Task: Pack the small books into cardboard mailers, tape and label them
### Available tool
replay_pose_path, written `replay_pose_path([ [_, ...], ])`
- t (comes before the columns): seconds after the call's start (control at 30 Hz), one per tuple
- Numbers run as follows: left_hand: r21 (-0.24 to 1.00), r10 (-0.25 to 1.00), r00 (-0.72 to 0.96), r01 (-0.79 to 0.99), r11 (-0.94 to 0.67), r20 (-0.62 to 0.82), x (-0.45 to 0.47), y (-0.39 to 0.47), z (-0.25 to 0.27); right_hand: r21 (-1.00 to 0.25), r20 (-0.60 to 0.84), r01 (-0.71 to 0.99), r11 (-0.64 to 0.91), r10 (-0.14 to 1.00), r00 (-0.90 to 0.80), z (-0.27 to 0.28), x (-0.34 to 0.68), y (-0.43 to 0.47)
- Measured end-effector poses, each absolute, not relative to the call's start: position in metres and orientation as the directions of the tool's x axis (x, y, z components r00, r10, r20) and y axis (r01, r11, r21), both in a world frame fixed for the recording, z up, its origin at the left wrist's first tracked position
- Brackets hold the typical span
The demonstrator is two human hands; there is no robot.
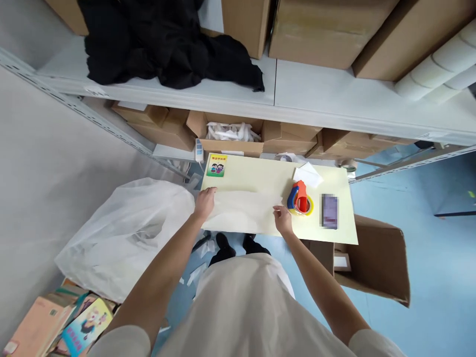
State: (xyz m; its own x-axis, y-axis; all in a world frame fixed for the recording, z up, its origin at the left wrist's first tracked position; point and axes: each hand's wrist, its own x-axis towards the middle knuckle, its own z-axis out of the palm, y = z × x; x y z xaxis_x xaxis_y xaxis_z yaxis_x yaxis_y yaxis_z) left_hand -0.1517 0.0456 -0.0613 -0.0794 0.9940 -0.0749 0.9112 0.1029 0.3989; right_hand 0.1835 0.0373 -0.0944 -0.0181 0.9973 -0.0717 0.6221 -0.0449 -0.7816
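The hands [205, 203] are bare, with slender fingers, and the forearms [171, 265] behind them are uncovered too. Nearer the body than the hands, a loose off-white top [238, 307] falls in soft creases, its short, wide sleeves [121, 341] matching it. Low between the hands show dark trousers [256, 247] and black shoes [223, 240] with rounded toes.

Txt: none legible | yel. bklt [216, 166]: too sm. | shelf lbl [96, 92]: blurred

Both forearms [178, 253] stretch forward, apart, to the table [256, 171]. The left hand [206, 202], fingers curled, is at its left end; the right hand [282, 218] pinches near its near edge's middle.
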Motion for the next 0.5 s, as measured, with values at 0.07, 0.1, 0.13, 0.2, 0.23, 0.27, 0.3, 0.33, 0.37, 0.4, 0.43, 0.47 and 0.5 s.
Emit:
replay_pose_path([
  [0.07, 0.366, 0.993, -0.117, 0.923, 0.119, -0.027, -0.146, 0.046, -0.067, -0.778, -0.113, 0.625, -0.065, 0.993, -0.038, -0.108, 0.186, 0.039],
  [0.1, 0.344, 0.992, -0.123, 0.932, 0.114, 0.005, -0.142, 0.045, -0.068, -0.776, -0.133, 0.626, -0.075, 0.990, -0.047, -0.114, 0.187, 0.040],
  [0.13, 0.320, 0.994, -0.108, 0.943, 0.093, 0.029, -0.137, 0.043, -0.069, -0.778, -0.154, 0.623, -0.085, 0.986, -0.057, -0.119, 0.187, 0.041],
  [0.2, 0.279, 1.000, 0.004, 0.960, -0.002, -0.004, -0.123, 0.037, -0.071, -0.766, -0.179, 0.637, -0.085, 0.980, -0.084, -0.125, 0.189, 0.042],
  [0.23, 0.267, 0.995, 0.082, 0.962, -0.063, -0.061, -0.115, 0.033, -0.074, -0.742, -0.177, 0.666, -0.071, 0.980, -0.093, -0.127, 0.189, 0.043],
  [0.27, 0.260, 0.980, 0.150, 0.959, -0.112, -0.132, -0.107, 0.028, -0.078, -0.702, -0.165, 0.711, -0.049, 0.982, -0.094, -0.127, 0.189, 0.043],
  [0.3, 0.251, 0.961, 0.187, 0.959, -0.133, -0.206, -0.100, 0.023, -0.083, -0.647, -0.144, 0.762, -0.022, 0.985, -0.094, -0.127, 0.189, 0.044],
  [0.33, 0.236, 0.943, 0.186, 0.964, -0.121, -0.275, -0.094, 0.018, -0.090, -0.585, -0.122, 0.811, 0.011, 0.987, -0.102, -0.126, 0.188, 0.043],
  [0.37, 0.216, 0.930, 0.156, 0.973, -0.085, -0.334, -0.088, 0.013, -0.096, -0.527, -0.107, 0.848, 0.053, 0.986, -0.128, -0.125, 0.186, 0.043],
  [0.4, 0.194, 0.919, 0.110, 0.980, -0.037, -0.380, -0.084, 0.008, -0.103, -0.485, -0.110, 0.868, 0.105, 0.978, -0.180, -0.125, 0.184, 0.042],
  [0.43, 0.175, 0.909, 0.065, 0.985, 0.008, -0.412, -0.081, 0.004, -0.110, -0.457, -0.131, 0.873, 0.170, 0.958, -0.255, -0.125, 0.181, 0.041],
  [0.47, 0.164, 0.901, 0.034, 0.985, 0.042, -0.433, -0.080, 0.000, -0.115, -0.438, -0.166, 0.866, 0.239, 0.926, -0.340, -0.125, 0.178, 0.039],
  [0.5, 0.164, 0.896, 0.020, 0.985, 0.059, -0.444, -0.079, -0.003, -0.120, -0.423, -0.209, 0.856, 0.298, 0.887, -0.412, -0.126, 0.174, 0.036],
])
